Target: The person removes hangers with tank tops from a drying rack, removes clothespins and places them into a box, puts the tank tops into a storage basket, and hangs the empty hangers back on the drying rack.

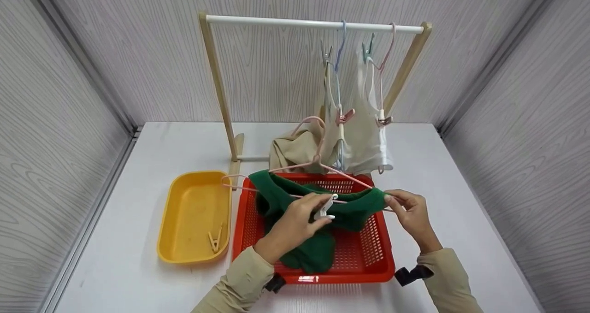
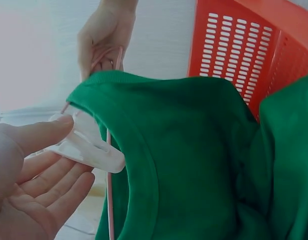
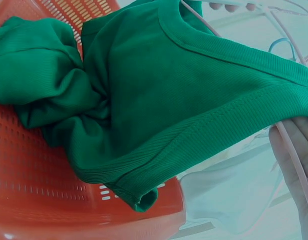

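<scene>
A green tank top (image 1: 355, 211) hangs by its straps on a pink hanger (image 1: 318, 162), its lower part drooping into the red basket (image 1: 387, 257). My left hand (image 1: 295, 218) pinches a white clothespin (image 2: 91, 150) between thumb and fingers, close to the garment's neckline. At the other end, my right hand (image 1: 410, 214) grips the strap and hanger arm at the right shoulder. In the right wrist view, fingers (image 3: 294, 150) show under the green strap, along the pink hanger wire.
A yellow tray (image 1: 193, 211) with a wooden clothespin (image 1: 215, 239) stands left of the basket. Behind, a rack with a white rod (image 1: 276, 21) carries a white garment (image 1: 364, 138) clipped on hangers. Beige cloth (image 1: 292, 149) lies behind the basket.
</scene>
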`<state>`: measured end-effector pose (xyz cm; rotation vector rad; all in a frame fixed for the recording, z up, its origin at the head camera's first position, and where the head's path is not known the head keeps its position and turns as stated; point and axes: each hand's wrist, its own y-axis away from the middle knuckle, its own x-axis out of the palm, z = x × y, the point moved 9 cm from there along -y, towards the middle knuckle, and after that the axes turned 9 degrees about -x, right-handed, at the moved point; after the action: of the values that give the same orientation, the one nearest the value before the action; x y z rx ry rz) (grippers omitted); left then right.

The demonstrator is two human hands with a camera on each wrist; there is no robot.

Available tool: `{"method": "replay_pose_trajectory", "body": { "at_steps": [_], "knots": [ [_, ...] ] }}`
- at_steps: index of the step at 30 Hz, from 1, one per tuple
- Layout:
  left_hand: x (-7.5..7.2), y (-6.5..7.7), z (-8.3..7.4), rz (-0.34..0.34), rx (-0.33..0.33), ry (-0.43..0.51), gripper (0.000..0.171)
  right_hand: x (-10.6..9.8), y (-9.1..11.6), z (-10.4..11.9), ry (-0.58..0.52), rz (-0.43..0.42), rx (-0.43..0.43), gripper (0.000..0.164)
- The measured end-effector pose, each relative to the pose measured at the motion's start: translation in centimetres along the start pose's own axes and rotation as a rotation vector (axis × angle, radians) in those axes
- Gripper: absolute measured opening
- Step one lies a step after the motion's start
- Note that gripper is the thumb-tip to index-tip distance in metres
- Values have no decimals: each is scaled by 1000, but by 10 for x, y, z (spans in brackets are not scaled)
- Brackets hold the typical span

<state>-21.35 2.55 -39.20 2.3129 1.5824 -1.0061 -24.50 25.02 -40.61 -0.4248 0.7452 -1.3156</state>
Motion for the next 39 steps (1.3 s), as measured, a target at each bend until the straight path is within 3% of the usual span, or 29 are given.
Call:
{"method": "replay_pose_trajectory", "body": {
  "at_steps": [19,39],
  "knots": [
    [-40,18,41,-88,-130,14,44,-1,2,-2,7,2,1,13],
    [-67,35,80,-155,-291,2,45,-3,3,-4,20,-10,10,13]
  ]
}}
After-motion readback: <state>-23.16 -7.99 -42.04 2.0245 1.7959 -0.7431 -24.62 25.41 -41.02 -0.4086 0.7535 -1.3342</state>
